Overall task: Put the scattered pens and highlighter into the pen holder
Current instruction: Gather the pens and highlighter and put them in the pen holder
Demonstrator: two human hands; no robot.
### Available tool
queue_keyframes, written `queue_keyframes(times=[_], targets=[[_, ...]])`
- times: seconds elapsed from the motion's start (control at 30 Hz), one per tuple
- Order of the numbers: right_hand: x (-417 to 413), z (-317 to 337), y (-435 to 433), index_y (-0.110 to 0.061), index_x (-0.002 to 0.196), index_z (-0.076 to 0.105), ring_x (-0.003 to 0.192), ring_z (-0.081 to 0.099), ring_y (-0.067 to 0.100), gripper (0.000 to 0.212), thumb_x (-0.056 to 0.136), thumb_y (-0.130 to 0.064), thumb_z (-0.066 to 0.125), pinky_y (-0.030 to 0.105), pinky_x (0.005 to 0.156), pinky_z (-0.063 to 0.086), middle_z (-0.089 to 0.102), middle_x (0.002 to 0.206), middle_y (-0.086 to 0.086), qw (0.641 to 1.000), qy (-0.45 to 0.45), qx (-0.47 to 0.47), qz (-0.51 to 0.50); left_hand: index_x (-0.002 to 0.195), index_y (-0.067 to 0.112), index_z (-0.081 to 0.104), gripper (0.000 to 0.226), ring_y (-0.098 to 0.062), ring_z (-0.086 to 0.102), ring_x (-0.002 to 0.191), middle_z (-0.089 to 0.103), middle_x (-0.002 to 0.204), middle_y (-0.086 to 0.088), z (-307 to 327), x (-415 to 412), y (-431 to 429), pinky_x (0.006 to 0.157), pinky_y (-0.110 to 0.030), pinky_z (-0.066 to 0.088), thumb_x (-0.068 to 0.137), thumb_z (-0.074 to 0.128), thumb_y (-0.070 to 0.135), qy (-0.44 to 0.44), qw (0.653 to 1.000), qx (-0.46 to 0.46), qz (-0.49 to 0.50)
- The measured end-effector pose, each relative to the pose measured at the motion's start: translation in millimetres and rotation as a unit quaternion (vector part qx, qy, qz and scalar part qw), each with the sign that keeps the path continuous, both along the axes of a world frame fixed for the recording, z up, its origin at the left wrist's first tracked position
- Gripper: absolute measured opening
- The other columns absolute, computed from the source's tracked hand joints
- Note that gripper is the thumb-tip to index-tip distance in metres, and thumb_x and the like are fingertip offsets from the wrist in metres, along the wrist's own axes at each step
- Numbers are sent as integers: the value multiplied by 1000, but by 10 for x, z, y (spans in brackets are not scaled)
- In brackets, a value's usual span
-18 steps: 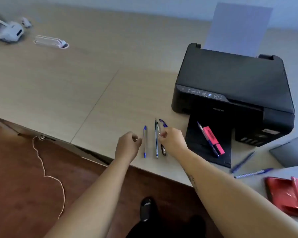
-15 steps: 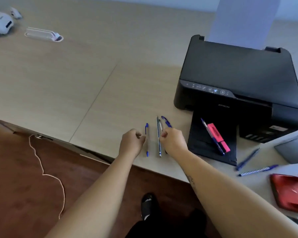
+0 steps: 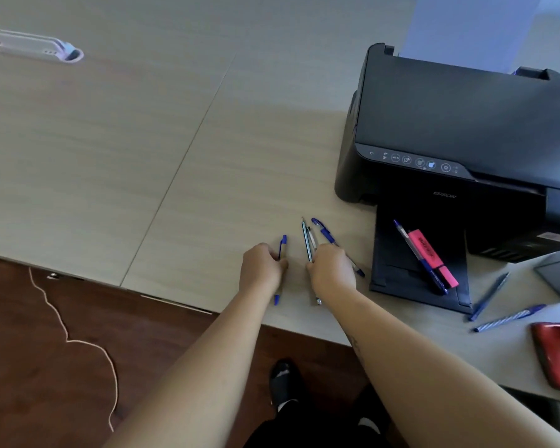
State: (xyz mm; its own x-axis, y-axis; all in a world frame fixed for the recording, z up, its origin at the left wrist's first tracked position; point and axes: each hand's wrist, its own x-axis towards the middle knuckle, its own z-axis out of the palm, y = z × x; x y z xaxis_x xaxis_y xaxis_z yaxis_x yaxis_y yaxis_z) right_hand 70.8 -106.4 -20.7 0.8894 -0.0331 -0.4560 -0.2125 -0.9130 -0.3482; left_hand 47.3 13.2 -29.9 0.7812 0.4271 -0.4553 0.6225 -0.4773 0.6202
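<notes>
My left hand (image 3: 262, 270) is closed over the middle of a clear pen with a blue cap (image 3: 283, 244) that lies on the desk. My right hand (image 3: 332, 270) is closed on two thin pens (image 3: 307, 239) lying side by side. A blue pen (image 3: 324, 232) runs slantwise under that hand. A pink highlighter (image 3: 431, 257) and a blue pen (image 3: 413, 250) rest on the printer's output tray (image 3: 398, 279). Two more blue pens (image 3: 488, 296) (image 3: 509, 317) lie further right, beside a red plastic object (image 3: 556, 355) at the frame's edge.
A black printer (image 3: 459, 130) with a sheet of paper in its rear feed fills the right side of the desk. A white cable grommet (image 3: 39, 48) sits far left. The desk edge (image 3: 175, 302) runs just below my hands; a cord (image 3: 65, 334) trails on the floor.
Both hands have moved forward from the pens' near ends to their middles and closed on them. The pens still lie on the desk.
</notes>
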Motion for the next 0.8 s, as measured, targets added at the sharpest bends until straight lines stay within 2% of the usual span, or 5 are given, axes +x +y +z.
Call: queue_keyframes(times=[0.27,0.43,0.53,0.67,0.8], targets=[[4,57,66,-7,99,64,76,66,24,11,90,-13,62,32,61,53,67,87,9,999,5,-30,11,82,3,70,16,-29,66,76,72,85,-13,91,-13,73,68,-37,56,73,67,16,20,999,22,-35],[5,133,21,-6,97,64,77,66,24,11,92,-6,55,34,68,58,67,86,9,998,-1,-44,35,81,-1,70,16,-25,53,67,62,74,-8,160,-61,176,62,-34,47,74,65,13,6,999,20,-33],[-7,120,69,-5,95,64,76,65,26,11,92,-8,54,34,64,56,67,87,11,998,-11,-27,50,81,1,71,13,-23,57,71,65,75,-5,199,-84,258,70,-37,53,76,66,12,-14,1000,18,-20],[15,61,159,-3,101,60,73,58,26,12,90,-3,55,32,60,47,66,100,16,996,-26,-16,84,86,8,71,9,-21,63,79,67,80,-1,168,-123,342,71,-28,48,79,69,15,-24,1000,2,-10],[18,-19,226,-3,100,59,91,64,34,12,90,-8,53,36,69,50,64,103,18,994,-47,25,96,87,12,71,9,-19,63,81,65,77,3,121,-172,420,72,-25,45,79,72,16,-27,999,-22,12]])
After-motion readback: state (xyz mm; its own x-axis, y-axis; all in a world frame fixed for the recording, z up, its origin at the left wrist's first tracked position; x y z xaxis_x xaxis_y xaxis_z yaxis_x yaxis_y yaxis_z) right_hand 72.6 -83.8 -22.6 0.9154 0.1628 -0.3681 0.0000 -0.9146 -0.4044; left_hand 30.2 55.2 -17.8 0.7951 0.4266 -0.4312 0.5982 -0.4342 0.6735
